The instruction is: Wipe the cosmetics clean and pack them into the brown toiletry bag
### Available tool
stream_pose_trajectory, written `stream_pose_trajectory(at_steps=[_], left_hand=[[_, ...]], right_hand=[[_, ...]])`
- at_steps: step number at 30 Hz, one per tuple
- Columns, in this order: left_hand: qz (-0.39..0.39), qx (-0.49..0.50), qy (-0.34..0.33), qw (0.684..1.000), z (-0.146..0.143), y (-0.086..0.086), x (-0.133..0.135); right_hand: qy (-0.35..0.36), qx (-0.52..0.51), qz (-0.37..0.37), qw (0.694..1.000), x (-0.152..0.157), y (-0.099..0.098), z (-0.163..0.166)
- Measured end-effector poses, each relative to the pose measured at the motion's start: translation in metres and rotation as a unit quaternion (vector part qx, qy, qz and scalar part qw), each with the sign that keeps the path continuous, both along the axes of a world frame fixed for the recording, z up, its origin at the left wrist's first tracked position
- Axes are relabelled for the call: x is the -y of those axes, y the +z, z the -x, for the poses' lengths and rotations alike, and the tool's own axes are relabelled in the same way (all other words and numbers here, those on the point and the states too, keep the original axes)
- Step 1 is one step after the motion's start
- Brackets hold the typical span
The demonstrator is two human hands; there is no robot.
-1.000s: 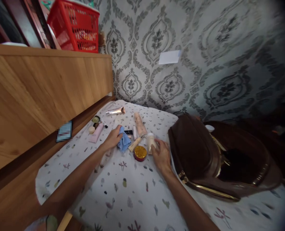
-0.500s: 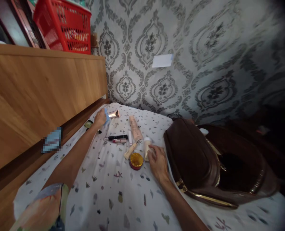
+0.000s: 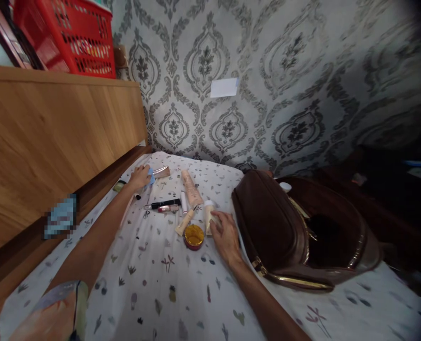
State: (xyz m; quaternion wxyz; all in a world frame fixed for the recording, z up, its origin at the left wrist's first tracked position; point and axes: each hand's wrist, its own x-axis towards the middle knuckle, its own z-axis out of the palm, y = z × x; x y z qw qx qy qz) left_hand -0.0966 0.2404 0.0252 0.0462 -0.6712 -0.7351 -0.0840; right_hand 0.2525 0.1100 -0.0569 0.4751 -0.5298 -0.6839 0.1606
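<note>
My left hand (image 3: 139, 176) reaches far across the patterned sheet (image 3: 167, 279) and is closed on a blue cloth (image 3: 151, 176), beside a rose-gold tube (image 3: 161, 172) near the wooden headboard. My right hand (image 3: 224, 233) rests with curled fingers on a small cream bottle (image 3: 208, 215) lying next to a round gold-lidded tin (image 3: 194, 236). Between the hands lie a black pen-like stick (image 3: 160, 204), a pink lip tube (image 3: 168, 208), a beige tube (image 3: 191, 186) and a small cream stick (image 3: 183, 221).
An open brown leather bag (image 3: 295, 232) with gold zip lies right of my right hand. A wooden headboard (image 3: 54, 132) runs along the left, with a red basket (image 3: 68, 38) on top. Patterned wallpaper backs the bed.
My left hand carried the blue cloth from the middle of the items up to the far-left rose-gold tube, uncovering the black stick and pink tube. My right hand stayed on the cream bottle.
</note>
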Motion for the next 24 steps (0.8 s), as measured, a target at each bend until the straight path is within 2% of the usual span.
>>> stream_pose_trajectory(at_steps=[4, 13, 17, 24], left_hand=[[0.018, 0.011, -0.018, 1.0, -0.003, -0.004, 0.013], [0.005, 0.01, -0.039, 0.999, -0.025, -0.005, 0.057], [-0.001, 0.012, -0.056, 0.998, -0.036, -0.006, 0.079], [-0.018, 0.023, -0.054, 0.998, -0.049, -0.003, 0.104]], right_hand=[[-0.004, 0.004, 0.007, 1.0, 0.001, 0.0, 0.0], [0.01, -0.024, -0.022, 0.999, 0.004, 0.005, 0.003], [0.005, -0.019, -0.043, 0.999, 0.014, 0.012, 0.006], [0.052, -0.009, -0.088, 0.995, 0.039, 0.02, 0.002]])
